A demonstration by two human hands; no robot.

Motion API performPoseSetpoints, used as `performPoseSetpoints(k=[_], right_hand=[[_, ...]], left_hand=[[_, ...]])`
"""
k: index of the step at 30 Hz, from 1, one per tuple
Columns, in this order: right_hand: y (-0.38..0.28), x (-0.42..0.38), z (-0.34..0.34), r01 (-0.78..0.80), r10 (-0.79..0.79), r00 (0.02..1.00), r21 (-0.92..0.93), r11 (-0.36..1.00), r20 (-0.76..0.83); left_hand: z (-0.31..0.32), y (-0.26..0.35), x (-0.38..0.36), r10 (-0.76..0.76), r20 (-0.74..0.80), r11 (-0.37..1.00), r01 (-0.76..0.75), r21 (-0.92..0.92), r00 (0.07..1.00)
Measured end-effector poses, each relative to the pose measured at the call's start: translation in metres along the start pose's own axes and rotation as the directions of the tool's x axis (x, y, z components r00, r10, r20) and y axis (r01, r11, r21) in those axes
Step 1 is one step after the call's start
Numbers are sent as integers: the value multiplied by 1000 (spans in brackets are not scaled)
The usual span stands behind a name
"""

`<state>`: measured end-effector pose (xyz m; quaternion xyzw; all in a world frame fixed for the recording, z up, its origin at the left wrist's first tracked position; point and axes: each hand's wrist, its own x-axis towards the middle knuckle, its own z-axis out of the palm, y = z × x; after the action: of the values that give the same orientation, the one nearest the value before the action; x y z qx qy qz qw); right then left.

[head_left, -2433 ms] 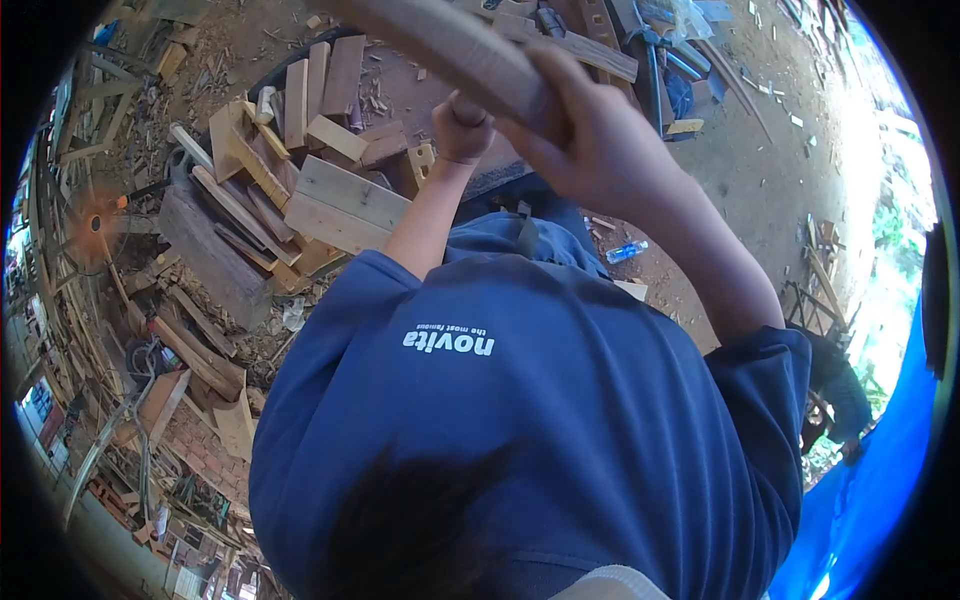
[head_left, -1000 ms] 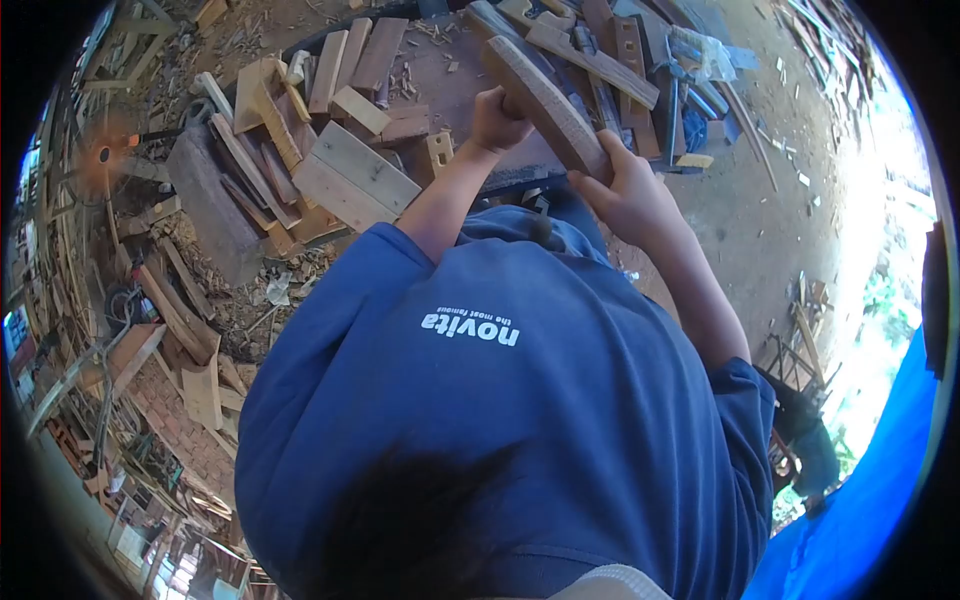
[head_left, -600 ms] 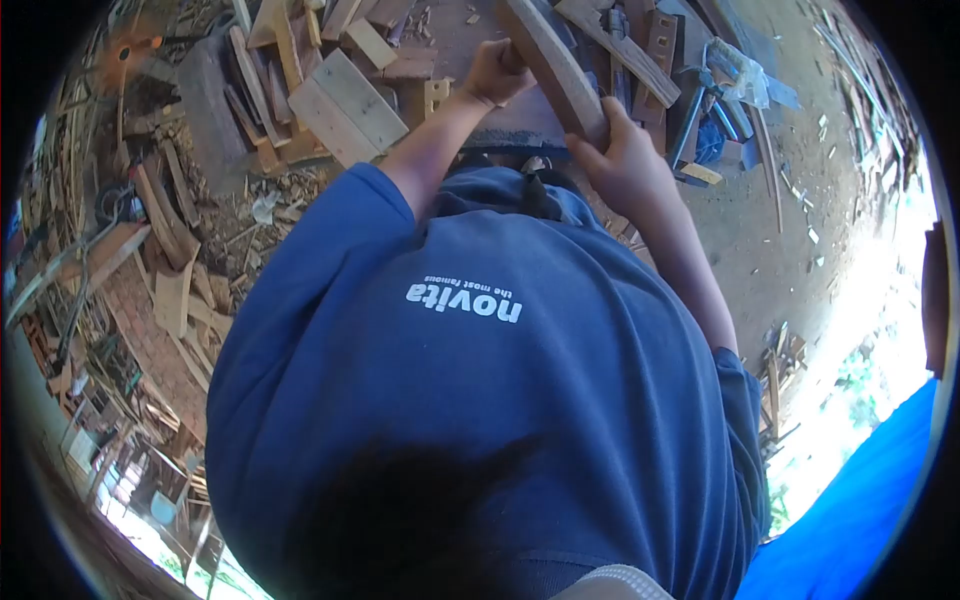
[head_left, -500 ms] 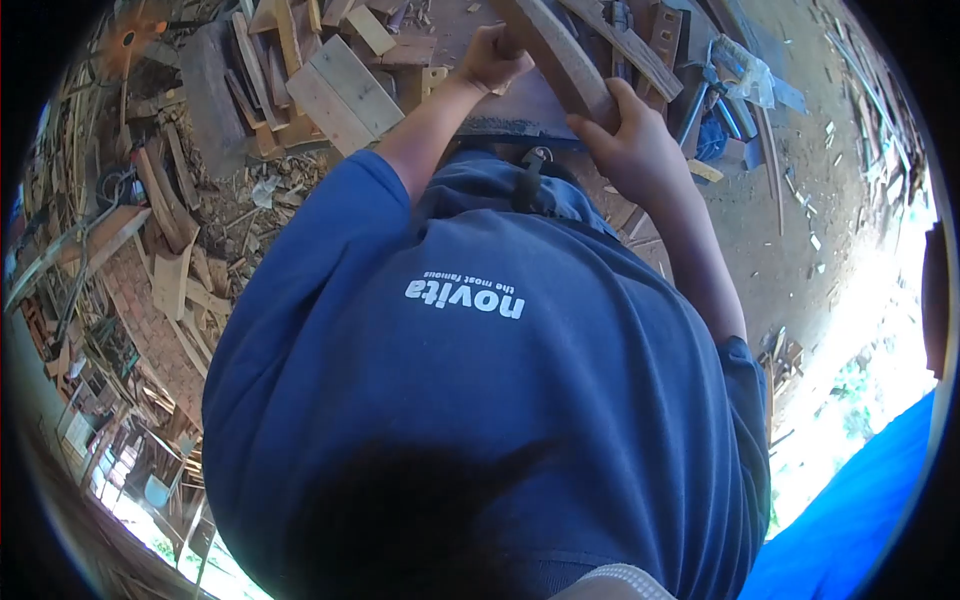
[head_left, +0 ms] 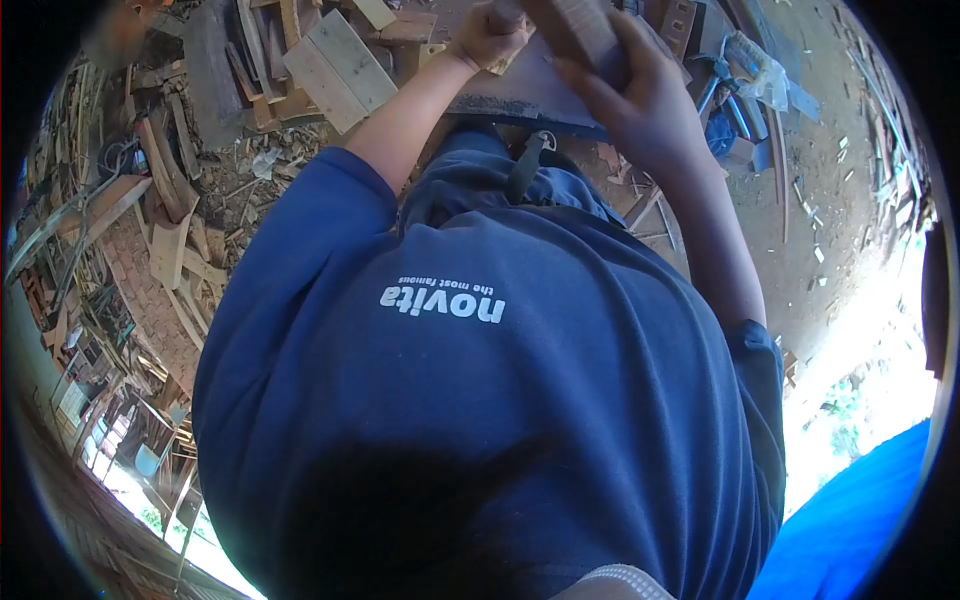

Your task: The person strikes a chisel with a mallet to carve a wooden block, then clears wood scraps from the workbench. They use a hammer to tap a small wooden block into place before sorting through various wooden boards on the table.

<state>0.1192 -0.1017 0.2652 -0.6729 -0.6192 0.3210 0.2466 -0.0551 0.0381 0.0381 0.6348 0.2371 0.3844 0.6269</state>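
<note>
At the far left we see a strip of brick paving (head_left: 140, 290), with scrap boards (head_left: 172, 250) strewn beside it, some leaning across one another. A little farther in, wood chips (head_left: 238, 208) litter the ground, and above them we find a broad dark slab (head_left: 213, 75) next to narrow offcuts (head_left: 272, 50). A pale board (head_left: 340, 70) (we make out a seam running down its length) lies slanted near the left forearm. The left hand (head_left: 488, 40) is curled into a fist around a rounded brown piece (head_left: 506, 15), of which we see only the end. Below it spreads a navy shirt (head_left: 560, 350) with white "novita" lettering, and at its hem we notice a dark strap (head_left: 523, 172). Just right of the fist, a wooden bar (head_left: 580, 35) is held up at a tilt, one end cut off by the top of the view and the other toward the body; whether it touches the brown piece we cannot tell. The right hand (head_left: 648, 95) is clamped about that near end, thumb on one side and fingers on the other. Beyond it we see a clear plastic bag (head_left: 768, 80), a long thin stick (head_left: 779, 170) on the ground and, lowest at the far right, a bright blue sheet (head_left: 860, 510).
</note>
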Motion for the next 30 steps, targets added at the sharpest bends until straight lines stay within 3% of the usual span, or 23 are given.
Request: performPoseSetpoints(k=[3,4,8,10,11,13,14,15,16,17,19,20,21,22,23,24,25,27,28,30], right_hand=[[16,-2,21,-72,72,997,-46,996,7],[15,-1,24,-135,177,977,-299,945,118],[2,-1,7,-144,205,963,-308,940,175],[-8,0,-1,-132,142,986,-111,985,86],[-6,0,1,-136,146,985,-110,985,87],[-2,-2,11,-6,24,999,347,938,-47],[5,-3,18,-2,22,998,349,937,-53],[11,-4,24,-104,101,994,62,993,50],[17,-4,27,-171,204,971,-237,956,124],[21,-6,26,-165,198,972,-236,958,124],[15,-7,18,-258,279,946,-135,957,164],[12,-5,12,-383,365,896,24,923,252],[16,-8,12,-371,356,900,15,928,254],[24,-14,17,-344,322,937,206,916,132],[36,-18,23,-282,303,953,386,878,8],[50,-19,26,-223,273,959,407,886,-70],[62,-20,28,-212,256,965,395,894,-61],[82,-24,32,-256,287,940,175,951,-184],[93,-24,37,-244,271,946,159,957,-178],[112,-27,51,-450,425,891,-179,875,-160]], left_hand=[[1,0,-1,1,7,1000,-1,-4,1000],[0,0,-1,2,9,1000,-2,-7,1000],[0,1,-1,2,19,1000,-2,-14,1000],[0,0,0,2,22,1000,-2,-24,1000],[0,1,0,0,24,1000,1,-28,1000],[1,-1,0,3,29,999,-2,-33,1000],[2,-2,1,5,28,999,-4,-38,1000],[2,-1,2,6,28,999,-5,-46,1000],[3,-1,2,10,24,999,-9,-51,1000],[5,-2,2,16,22,998,-15,-60,1000],[7,-5,2,39,-2,995,-39,-93,999],[8,-7,1,54,-12,994,-55,-97,998],[9,-6,0,71,-22,994,-73,-81,997],[2,-2,2,53,33,991,-57,120,998],[2,1,2,65,13,990,-66,122,998],[6,3,1,80,-14,980,-76,185,997],[9,7,-1,95,-41,966,-82,246,995],[14,20,0,90,-92,970,-66,235,992],[16,15,3,161,-100,960,-132,249,982],[13,1,1,216,-79,956,-195,220,973]])
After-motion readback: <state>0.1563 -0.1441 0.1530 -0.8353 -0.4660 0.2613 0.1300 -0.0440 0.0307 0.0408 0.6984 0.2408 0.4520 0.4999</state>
